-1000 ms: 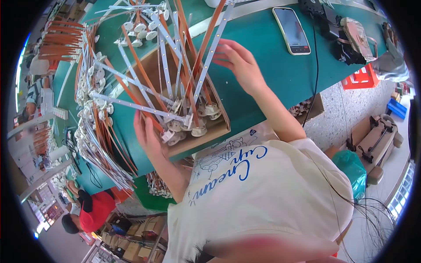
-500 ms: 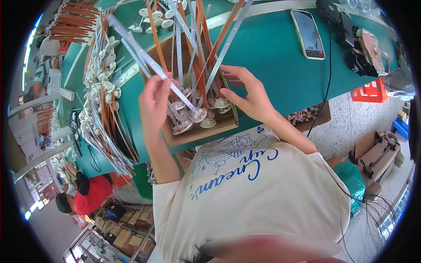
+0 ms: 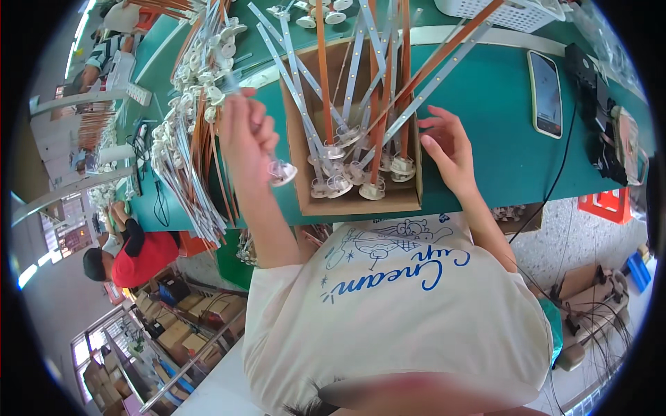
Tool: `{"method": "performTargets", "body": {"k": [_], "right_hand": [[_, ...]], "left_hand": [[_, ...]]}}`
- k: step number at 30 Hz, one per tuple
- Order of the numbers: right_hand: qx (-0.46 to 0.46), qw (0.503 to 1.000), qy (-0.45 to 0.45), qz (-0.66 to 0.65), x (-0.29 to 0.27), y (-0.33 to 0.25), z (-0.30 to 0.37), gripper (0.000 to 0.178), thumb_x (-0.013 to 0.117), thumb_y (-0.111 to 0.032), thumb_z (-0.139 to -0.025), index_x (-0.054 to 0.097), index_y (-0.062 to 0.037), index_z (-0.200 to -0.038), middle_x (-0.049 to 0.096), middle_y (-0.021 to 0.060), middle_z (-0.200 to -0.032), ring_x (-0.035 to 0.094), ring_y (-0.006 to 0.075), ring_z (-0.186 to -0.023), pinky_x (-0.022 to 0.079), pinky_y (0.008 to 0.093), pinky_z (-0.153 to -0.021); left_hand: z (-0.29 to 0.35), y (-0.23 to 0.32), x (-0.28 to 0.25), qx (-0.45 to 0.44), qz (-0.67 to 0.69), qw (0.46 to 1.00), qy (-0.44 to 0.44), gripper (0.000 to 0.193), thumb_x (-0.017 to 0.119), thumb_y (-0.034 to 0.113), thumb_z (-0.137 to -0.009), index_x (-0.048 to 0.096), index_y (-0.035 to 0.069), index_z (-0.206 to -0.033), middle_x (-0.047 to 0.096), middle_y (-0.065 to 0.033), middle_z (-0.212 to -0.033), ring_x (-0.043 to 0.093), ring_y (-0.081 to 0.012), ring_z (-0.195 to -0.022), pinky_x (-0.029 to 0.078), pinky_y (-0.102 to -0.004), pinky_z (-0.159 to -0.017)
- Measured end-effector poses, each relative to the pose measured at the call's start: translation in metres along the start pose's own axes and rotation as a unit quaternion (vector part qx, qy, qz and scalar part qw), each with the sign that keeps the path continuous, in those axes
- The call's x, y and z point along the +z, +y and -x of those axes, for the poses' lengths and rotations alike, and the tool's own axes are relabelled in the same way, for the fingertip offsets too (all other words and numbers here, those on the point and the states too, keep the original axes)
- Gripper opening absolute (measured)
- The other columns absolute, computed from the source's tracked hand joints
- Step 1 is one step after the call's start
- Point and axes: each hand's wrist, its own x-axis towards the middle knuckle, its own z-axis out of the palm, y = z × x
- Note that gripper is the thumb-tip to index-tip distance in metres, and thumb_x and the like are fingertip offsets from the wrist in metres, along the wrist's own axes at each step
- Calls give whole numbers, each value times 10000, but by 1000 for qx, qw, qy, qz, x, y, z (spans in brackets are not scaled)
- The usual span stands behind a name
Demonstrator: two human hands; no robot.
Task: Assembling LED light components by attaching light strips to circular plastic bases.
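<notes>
- And here spreads your green table (image 3: 499, 125), the biggest thing in play, under nearly everything your hands are near
- A co-worker (image 3: 147, 258) in red, out at eight o'clock from the box and well apart from you
- Nine o'clock of the box, what a heap (image 3: 186, 156): pale and orange-brown strips with white round ends, all tangled together
- Centre stage, the open cardboard box (image 3: 395, 201), square in front of you between both hands
- Inside it, standing strips (image 3: 430, 89), pale ones dotted and others orange-brown, leaning and crossing, their tops poking above the rim
- Beyond the table at half past three, a red crate (image 3: 605, 206)
- Up near two o'clock, a white basket (image 3: 503, 14)
- Your left hand (image 3: 248, 132) at nine o'clock of the box, fingers closed round a single strip (image 3: 234, 82), its upper end a blur!
- Your right hand (image 3: 447, 149) at three o'clock, fingers curved and parted, thumb apart, just beside the box wall; can't tell if they touch it
- A phone (image 3: 545, 93) lies at half past two
- Smallest of all, a white disc (image 3: 281, 173) just under your left hand, at eight o'clock of the box
</notes>
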Motion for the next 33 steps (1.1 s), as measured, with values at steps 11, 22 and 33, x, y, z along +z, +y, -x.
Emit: {"method": "performTargets", "body": {"k": [11,22,33], "right_hand": [[-17,999,1,39,1,15,-1,367,553,-2,-862,444,-45,-1210,554,19,-898,529,60,-776,441,192,-702],[-6,998,7,59,-2,17,2,364,548,-4,-867,442,-53,-1212,563,29,-896,548,69,-762,457,200,-691],[-19,999,-1,48,-2,21,1,361,541,-7,-870,438,-55,-1213,567,35,-892,559,73,-748,471,201,-677]], "left_hand": [[-3,-7,22,-38,-499,865,-47,300,614,301,-841,560,8,-806,524,-12,-577,501,-78,-487,390,-234,-422],[6,-4,9,1,-568,822,-46,218,472,209,-878,518,6,-813,590,-91,-632,548,-176,-506,456,-333,-526],[5,-14,13,58,-676,728,-103,318,618,313,-826,573,3,-775,598,-119,-630,586,-264,-528,448,-341,-506]]}}
